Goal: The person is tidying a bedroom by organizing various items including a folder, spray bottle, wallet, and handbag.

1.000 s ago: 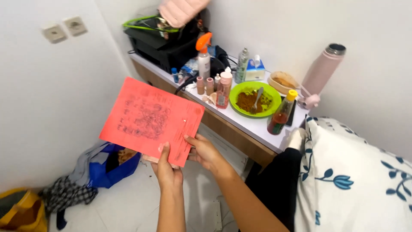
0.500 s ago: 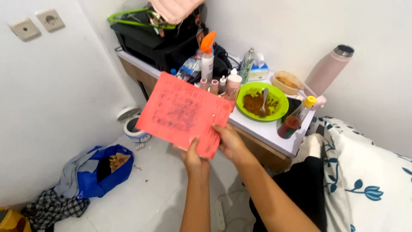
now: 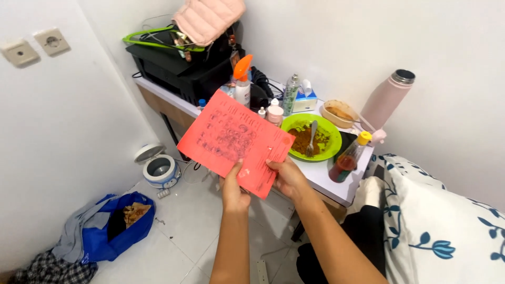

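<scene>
A red sheet of paper (image 3: 231, 139) with dark printed marks is held up in front of me by both hands. My left hand (image 3: 234, 190) pinches its lower edge, thumb on the front. My right hand (image 3: 286, 176) grips the lower right corner. Behind the sheet stands a narrow white desk (image 3: 326, 179) with a green plate of brown food and a fork (image 3: 310, 138), a bottle of red sauce with a yellow cap (image 3: 348, 158), a pink flask (image 3: 386, 100) and a spray bottle with an orange head (image 3: 242, 79).
A black printer (image 3: 179, 71) with a pink padded bag on top sits at the desk's far end. On the tiled floor are a small white rice cooker (image 3: 158, 168) and a blue bag (image 3: 118, 226) with clothes. A floral pillow (image 3: 447, 226) lies at right.
The view has swung right and up along the desk. Both hands keep hold of the red sheet, which now sits closer to the desk; the rice cooker has come into view.
</scene>
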